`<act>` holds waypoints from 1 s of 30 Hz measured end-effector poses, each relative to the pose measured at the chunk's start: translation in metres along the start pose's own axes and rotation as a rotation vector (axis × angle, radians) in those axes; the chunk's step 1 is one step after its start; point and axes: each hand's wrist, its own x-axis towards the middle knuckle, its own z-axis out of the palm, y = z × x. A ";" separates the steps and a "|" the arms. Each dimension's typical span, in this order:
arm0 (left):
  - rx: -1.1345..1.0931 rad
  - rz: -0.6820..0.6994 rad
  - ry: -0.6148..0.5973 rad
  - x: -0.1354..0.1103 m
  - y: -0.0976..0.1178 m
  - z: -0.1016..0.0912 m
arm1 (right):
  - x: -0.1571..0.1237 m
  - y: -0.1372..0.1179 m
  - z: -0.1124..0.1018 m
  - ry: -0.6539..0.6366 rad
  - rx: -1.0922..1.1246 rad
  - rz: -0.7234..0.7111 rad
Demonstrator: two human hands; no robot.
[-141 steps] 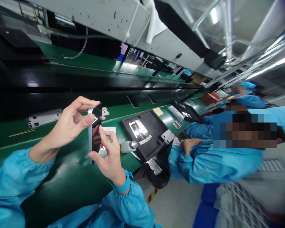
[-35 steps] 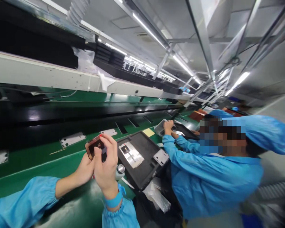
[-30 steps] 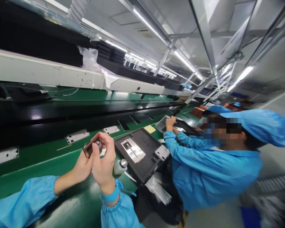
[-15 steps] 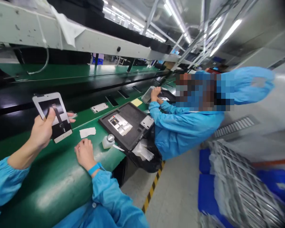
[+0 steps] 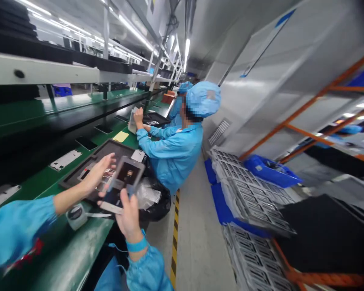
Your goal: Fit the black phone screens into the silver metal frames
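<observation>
Low in the frame's left, above the green table, the left hand and right hand grip the phone firmly, best held by its edges, fingers off the glass.

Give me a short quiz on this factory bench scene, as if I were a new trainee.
1. Pick one: what do the left hand and the right hand hold between them?
A. a phone-like panel with a dark face
B. a screwdriver
C. a cup

2. True or false: the co-worker in blue is farther along the green bench than the black tray.

3. Fill in: the wristband on the right wrist is ___ in colour.

Key: 1 A; 2 true; 3 blue.
</observation>
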 end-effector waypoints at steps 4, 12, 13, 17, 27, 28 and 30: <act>0.493 -0.070 0.025 0.076 -0.033 0.088 | 0.019 -0.029 -0.066 0.326 0.082 -0.127; 1.024 -0.060 0.037 0.111 -0.080 0.155 | 0.028 -0.023 -0.128 0.502 0.054 -0.104; 1.055 -0.044 0.043 0.113 -0.081 0.156 | 0.029 -0.021 -0.132 0.494 0.034 -0.101; 1.111 0.003 0.053 0.117 -0.077 0.148 | 0.033 -0.011 -0.142 0.455 -0.078 -0.087; 0.989 0.325 0.078 0.118 -0.001 0.049 | 0.025 -0.014 -0.120 0.395 -0.071 -0.069; 0.967 0.366 0.083 0.108 0.007 0.028 | 0.023 -0.015 -0.116 0.380 -0.084 -0.078; 0.915 0.439 0.097 0.077 0.022 -0.022 | 0.019 -0.016 -0.104 0.325 -0.116 -0.092</act>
